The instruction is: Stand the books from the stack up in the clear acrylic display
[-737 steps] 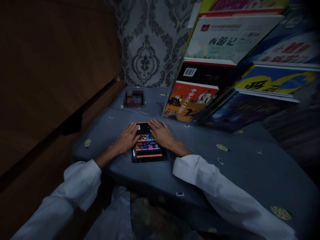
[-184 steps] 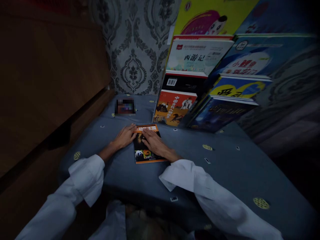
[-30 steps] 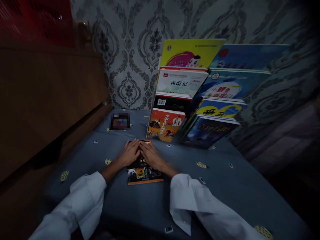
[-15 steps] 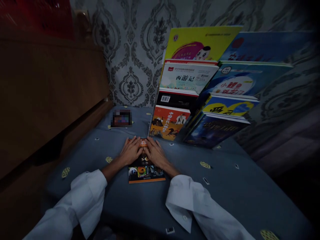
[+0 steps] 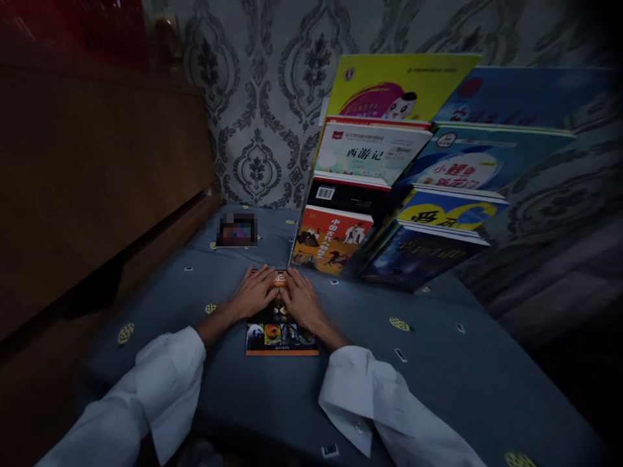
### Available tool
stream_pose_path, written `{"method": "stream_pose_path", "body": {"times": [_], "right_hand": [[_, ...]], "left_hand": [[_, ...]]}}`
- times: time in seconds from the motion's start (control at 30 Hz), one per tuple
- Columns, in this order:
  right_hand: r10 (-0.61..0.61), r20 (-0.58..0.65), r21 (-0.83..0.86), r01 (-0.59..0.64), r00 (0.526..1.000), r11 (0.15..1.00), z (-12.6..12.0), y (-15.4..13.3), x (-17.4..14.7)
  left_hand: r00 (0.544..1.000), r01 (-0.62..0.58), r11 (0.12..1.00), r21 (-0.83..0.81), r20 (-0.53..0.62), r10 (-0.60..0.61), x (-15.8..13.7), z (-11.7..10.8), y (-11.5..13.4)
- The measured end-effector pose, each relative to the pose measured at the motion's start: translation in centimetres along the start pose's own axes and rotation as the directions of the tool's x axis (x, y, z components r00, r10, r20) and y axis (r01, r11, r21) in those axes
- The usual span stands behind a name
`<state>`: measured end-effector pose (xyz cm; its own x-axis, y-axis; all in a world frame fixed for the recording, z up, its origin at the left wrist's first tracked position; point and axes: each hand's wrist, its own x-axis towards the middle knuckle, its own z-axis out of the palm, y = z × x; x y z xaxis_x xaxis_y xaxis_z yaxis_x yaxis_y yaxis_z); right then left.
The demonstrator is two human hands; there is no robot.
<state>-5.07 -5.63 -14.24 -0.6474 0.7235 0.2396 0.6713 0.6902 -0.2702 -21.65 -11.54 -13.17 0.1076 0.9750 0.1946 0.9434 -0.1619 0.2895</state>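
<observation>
A book (image 5: 282, 334) with animal pictures, a panda among them, and orange bands on its dark cover lies flat and closed on the cloth. Palm down, my left hand (image 5: 254, 290) rests on the upper left of the cover with its fingers stretched forward. My right hand (image 5: 302, 298) lies flat on the upper right in the same way. The two thumbs come close together over the middle of the cover. Both hands partly hide the title and the large animal face. Neither hand grips the book.
Behind the hands to the right, a rack of books stands upright, with an orange book (image 5: 333, 240) and a dark blue book (image 5: 423, 256) lowest. A small pixelated item (image 5: 237, 230) lies at back left. Wooden furniture (image 5: 102, 155) borders the dark patterned cloth (image 5: 438, 389).
Both hands stay flat on the book, with hardly any movement. The book's near edge appears slightly further left, and the view has shifted a little.
</observation>
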Motion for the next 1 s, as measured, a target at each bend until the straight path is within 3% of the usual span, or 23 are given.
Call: {"method": "stream_pose_path", "body": {"times": [0.23,0.4,0.8,1.0], "right_hand": [[-0.034,-0.031,-0.015,0.034,0.999,0.999,-0.7,0.1,0.1],[-0.036,0.001,-0.042,0.036,0.999,0.998,-1.6,-0.1,-0.1],[0.059,-0.021,-0.017,-0.059,0.998,0.998,0.0,-0.3,-1.4],[0.068,-0.026,-0.022,-0.069,0.997,0.997,0.8,-0.6,-3.9]], "left_hand": [[1.000,-0.017,0.999,0.028,0.017,0.017,0.0,-0.6,0.1],[0.999,0.051,0.998,0.030,0.016,-0.052,-0.3,-0.3,0.2],[0.966,0.256,0.965,0.051,-0.037,-0.254,-0.5,0.1,0.5],[0.960,0.269,0.963,0.014,-0.081,-0.267,-0.6,0.6,0.4]]}}
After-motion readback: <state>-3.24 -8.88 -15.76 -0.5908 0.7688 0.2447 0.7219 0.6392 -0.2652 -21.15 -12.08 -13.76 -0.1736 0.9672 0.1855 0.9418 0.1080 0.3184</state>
